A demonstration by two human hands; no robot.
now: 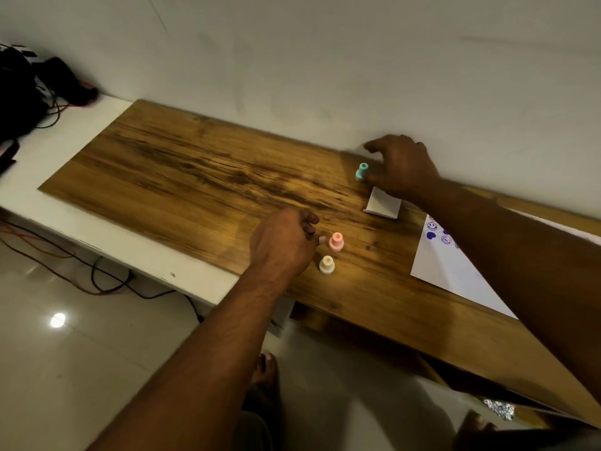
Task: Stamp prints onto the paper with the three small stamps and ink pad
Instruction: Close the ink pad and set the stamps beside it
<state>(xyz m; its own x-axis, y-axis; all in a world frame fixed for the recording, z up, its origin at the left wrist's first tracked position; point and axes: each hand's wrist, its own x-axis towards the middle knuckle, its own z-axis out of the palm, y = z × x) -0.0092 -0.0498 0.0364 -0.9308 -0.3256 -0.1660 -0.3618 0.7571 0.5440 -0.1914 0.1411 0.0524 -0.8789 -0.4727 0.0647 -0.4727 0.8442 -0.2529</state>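
Note:
Three small stamps stand on the wooden board point(195, 177). The teal stamp point(361, 171) is at the back by the wall, slightly tilted. My right hand point(405, 167) is beside it, fingertips against it and thumb spread away above it. A white ink pad box point(383, 205) lies just below that hand, lid shut. The pink stamp point(336, 241) and the cream stamp point(327, 264) stand near the front edge. My left hand point(284, 244) is curled just left of them, one fingertip close to the pink stamp. The white paper point(455, 275), with purple smiley and heart prints, lies at the right, partly under my right forearm.
The board rests on a white bench point(65, 164) against a white wall. Dark bags and red cables point(29, 92) sit at the far left. The shiny tiled floor point(65, 353) and my feet are below the bench's front edge.

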